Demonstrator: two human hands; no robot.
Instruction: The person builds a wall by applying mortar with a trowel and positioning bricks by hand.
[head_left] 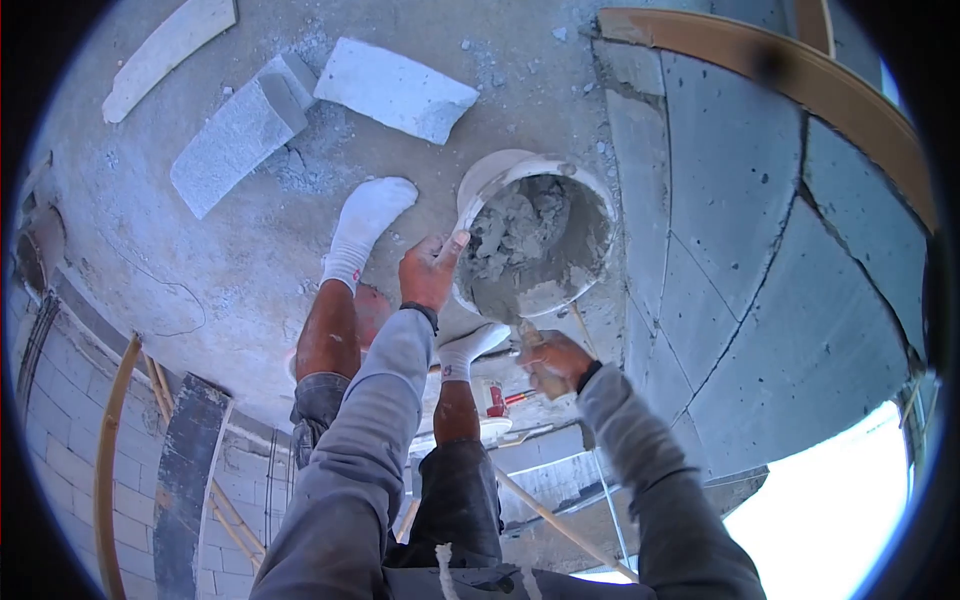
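Note:
A round bucket (600, 215) of wet grey mortar (515, 235) stands near the middle of the view, its mouth tipped toward the camera. My left hand (432, 268) grips the bucket's rim at its left side, the thumb along the edge. Just below the rim, my right hand (553, 362) is closed around the handle of a tool (529, 332); the tool's far end is hidden at the bucket's lower edge. Both sleeves are grey and long.
Pale blocks (395, 90) (235, 135) and a curved offcut (170, 55) lie on the dusty floor at upper left. A grey block wall (740, 250) rises on the right. My socked feet (370, 220) are beside the bucket. Wooden poles (108, 460) stand lower left.

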